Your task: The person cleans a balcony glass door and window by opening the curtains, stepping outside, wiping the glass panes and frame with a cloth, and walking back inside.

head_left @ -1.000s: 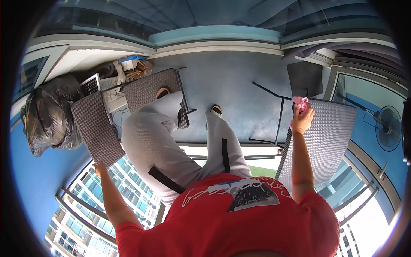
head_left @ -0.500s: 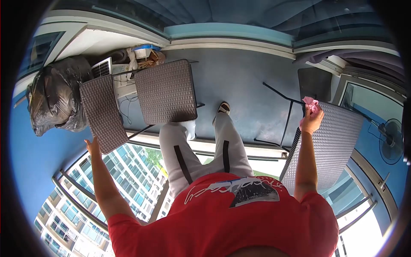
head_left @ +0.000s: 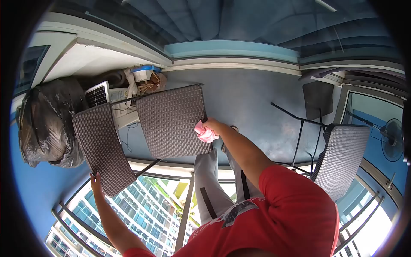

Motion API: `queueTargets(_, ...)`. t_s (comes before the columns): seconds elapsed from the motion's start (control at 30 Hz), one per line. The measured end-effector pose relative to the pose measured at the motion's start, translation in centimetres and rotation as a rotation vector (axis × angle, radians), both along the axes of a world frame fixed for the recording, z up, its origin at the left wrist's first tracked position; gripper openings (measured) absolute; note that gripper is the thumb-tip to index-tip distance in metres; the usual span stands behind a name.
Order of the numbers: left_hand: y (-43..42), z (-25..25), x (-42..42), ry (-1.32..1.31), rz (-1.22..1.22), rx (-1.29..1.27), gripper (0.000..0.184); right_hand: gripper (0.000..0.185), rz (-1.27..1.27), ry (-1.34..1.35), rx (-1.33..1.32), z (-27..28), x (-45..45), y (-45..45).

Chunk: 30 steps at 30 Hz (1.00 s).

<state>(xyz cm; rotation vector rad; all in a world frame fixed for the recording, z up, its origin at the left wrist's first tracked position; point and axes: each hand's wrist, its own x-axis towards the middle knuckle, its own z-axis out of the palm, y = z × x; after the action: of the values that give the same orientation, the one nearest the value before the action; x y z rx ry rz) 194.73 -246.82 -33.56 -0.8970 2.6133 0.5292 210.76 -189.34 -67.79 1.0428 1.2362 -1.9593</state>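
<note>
A brown woven-textured chair has its backrest [head_left: 102, 147] at the left and its seat [head_left: 171, 122] beside it. My left hand [head_left: 96, 182] is at the lower corner of the backrest, fingers apart and touching its edge. At the right edge of the seat is my right hand [head_left: 210, 125], closed on a pink cloth [head_left: 206, 132]. Part of the cloth hangs below the fingers, against the seat's side.
Another woven chair [head_left: 342, 158] stands at the right, with a fan [head_left: 391, 137] beyond it. A black plastic bag [head_left: 51, 124], a solar panel [head_left: 97, 95] and a blue-lidded box [head_left: 143, 73] are at the left. A railing [head_left: 83, 222] runs along the lower left.
My right hand has moved left with the pink cloth, from the right chair to the left chair's seat. My left hand stays by the backrest. My legs have shifted right in view.
</note>
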Motion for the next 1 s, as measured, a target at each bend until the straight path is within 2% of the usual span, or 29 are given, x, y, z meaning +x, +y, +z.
queueTargets(0.03, -0.2, -0.1, -0.1, 0.015, 0.026, 0.005, 0.074, 0.059, 0.022, 0.014, 0.035, -0.5, -0.7, -0.5)
queueTargets(0.07, -0.1, -0.9, 0.0, 0.155, 0.130, 0.081, 0.069, 0.059, 0.044, 0.027, 0.071, -0.9, -1.3, -1.0)
queueTargets(0.17, 1.1, -1.0, 0.5, 0.197, -0.001, 0.102, 0.063, 0.049, 0.159, -0.023, 0.112, -0.6, -1.5, 0.2)
queueTargets(0.2, 2.3, -0.9, 0.9, 0.227, 0.030, 0.107, 0.053, 0.046, 0.182, -0.006, 0.203, -0.2, -1.2, 1.0)
queueTargets(0.23, 3.1, -1.0, 1.6, 0.278, -0.025, 0.089, 0.050, 0.044, 0.160, -0.005, 0.254, -1.0, -0.3, 2.0)
queueTargets(0.3, 6.5, -0.9, 3.3, 0.308, -0.055, 0.153, 0.049, 0.041, 0.076, -0.013, 0.325, -3.7, 1.7, 4.6)
queueTargets(0.4, 12.6, -0.7, 5.2, 0.260, -0.166, 0.232, 0.054, 0.041, -0.061, -0.054, 0.242, -2.7, 4.0, 12.0)
queueTargets(0.43, 15.4, -0.2, 5.7, 0.190, -0.158, 0.270, 0.059, 0.039, -0.125, -0.086, 0.184, -0.6, 4.7, 14.5)
queueTargets(0.5, 21.1, 0.4, 6.3, 0.188, -0.307, 0.243, 0.060, 0.036, -0.255, -0.165, 0.049, 4.4, 6.0, 19.4)
queueTargets(0.53, 23.0, -0.2, 6.5, 0.273, -0.424, 0.271, 0.050, 0.034, -0.310, -0.152, 0.068, 4.4, 7.4, 21.3)
queueTargets(0.57, 25.6, 0.0, 6.7, 0.246, -0.463, 0.278, 0.052, 0.032, -0.363, -0.138, 0.086, 4.7, 8.6, 23.0)
queueTargets(0.63, 30.8, -0.6, 7.7, 0.325, -0.414, 0.506, 0.054, 0.030, -0.428, -0.155, 0.075, 5.6, 11.1, 25.8)
queueTargets(0.7, 34.1, -0.7, 8.2, 0.347, -0.476, 0.525, 0.058, 0.028, -0.422, -0.150, 0.068, 4.6, 13.4, 28.2)
queueTargets(0.77, 34.7, -1.2, 8.5, 0.390, -0.561, 0.444, 0.058, 0.028, -0.169, -0.051, 0.409, 1.0, 15.7, 29.1)
queueTargets(0.83, 35.0, -0.8, 8.5, 0.360, -0.564, 0.408, 0.058, 0.028, -0.207, -0.168, 0.381, -0.6, 16.4, 29.3)
queueTargets(0.87, 34.8, -1.3, 8.2, 0.362, -0.549, 0.465, 0.058, 0.028, -0.261, -0.259, 0.441, 0.8, 15.9, 29.3)
queueTargets(0.93, 35.1, -1.8, 7.8, 0.364, -0.547, 0.561, 0.061, 0.031, -0.526, -0.191, 0.226, 8.1, 14.6, 29.7)
queueTargets(0.97, 35.3, -1.5, 7.9, 0.332, -0.507, 0.585, 0.061, 0.032, -0.733, -0.028, -0.052, 13.6, 13.9, 29.5)
queueTargets(1.0, 35.6, -1.6, 7.9, 0.323, -0.539, 0.525, 0.060, 0.032, -0.797, 0.073, -0.127, 15.2, 14.2, 30.0)
